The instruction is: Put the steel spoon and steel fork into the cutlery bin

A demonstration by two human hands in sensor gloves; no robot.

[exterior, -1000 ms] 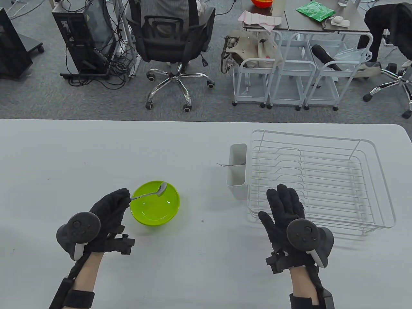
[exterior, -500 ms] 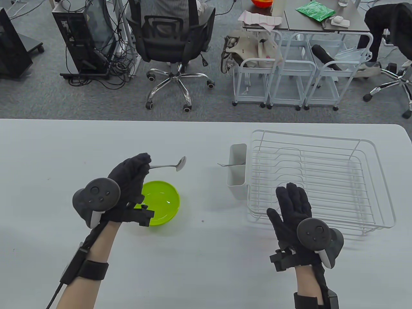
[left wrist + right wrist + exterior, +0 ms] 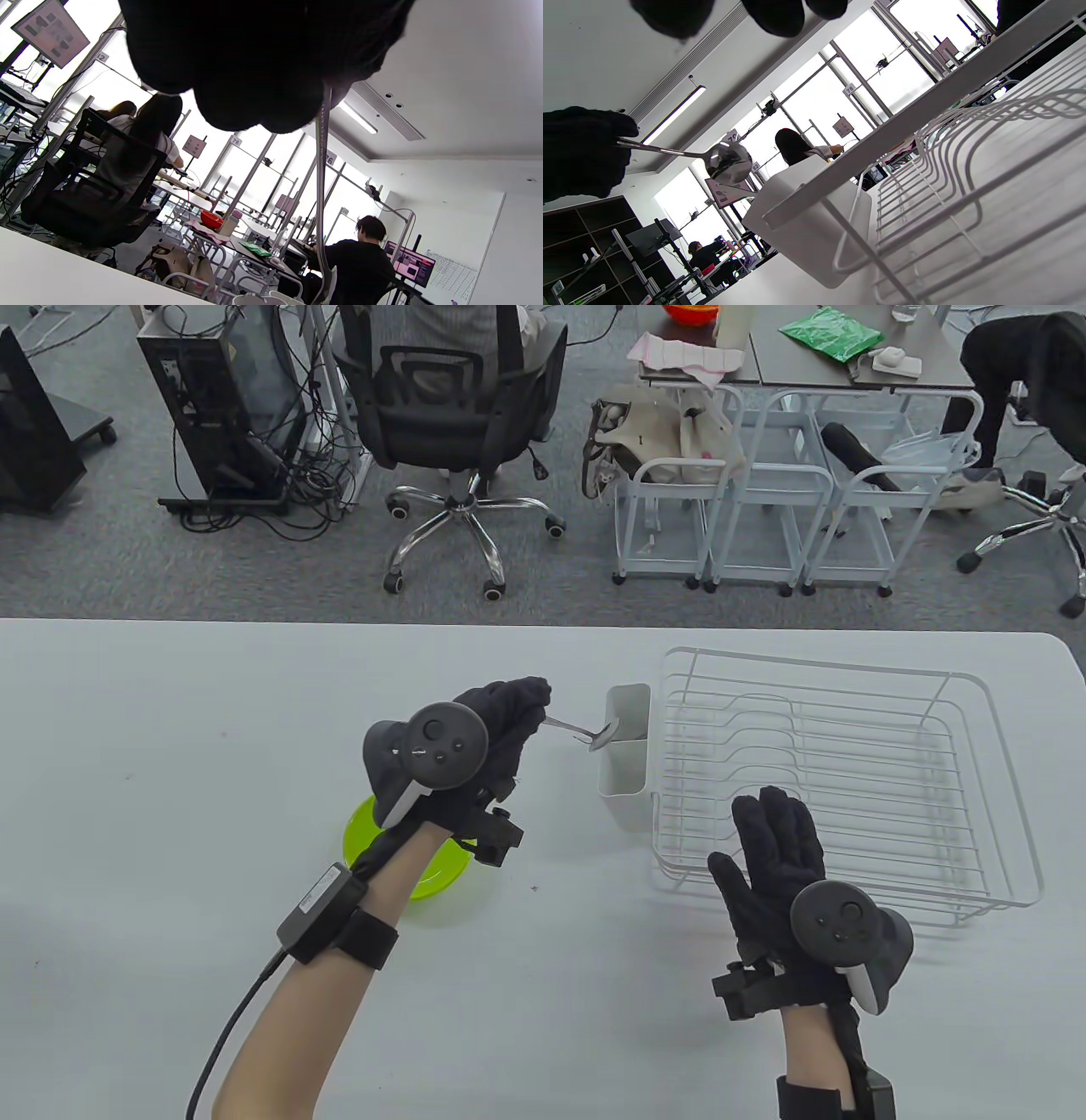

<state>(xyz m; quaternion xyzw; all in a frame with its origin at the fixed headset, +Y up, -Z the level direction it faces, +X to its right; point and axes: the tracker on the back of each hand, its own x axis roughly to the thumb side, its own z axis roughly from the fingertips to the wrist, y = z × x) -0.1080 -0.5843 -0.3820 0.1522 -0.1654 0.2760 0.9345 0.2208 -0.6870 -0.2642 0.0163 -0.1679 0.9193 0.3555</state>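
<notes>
The left hand [image 3: 501,721] is raised above the worktop [image 3: 170,746] and pinches the end of the handle of the steel spoon [image 3: 585,734] between its fingertips. The grip is closed tight on the thin handle. The spoon points to the right, and its bowl hangs just over the left rim of the cutlery bin [image 3: 626,755]. In the right wrist view the spoon bowl [image 3: 727,163] is above the open top of the bin [image 3: 806,220] and is not inside it.

The white bin hangs on the left side of the wire dish rack [image 3: 848,780]. A thin steel piece sticks out over the left edge of the bin, near the spoon bowl; it looks like the steel fork [image 3: 584,740], but I cannot tell for sure.

The right hand [image 3: 776,865] lies flat with the fingers spread and straight, at the near left corner of the rack. It holds nothing.

The green bowl [image 3: 369,831] stands on the worktop under the left wrist and is partly hidden by the arm.
</notes>
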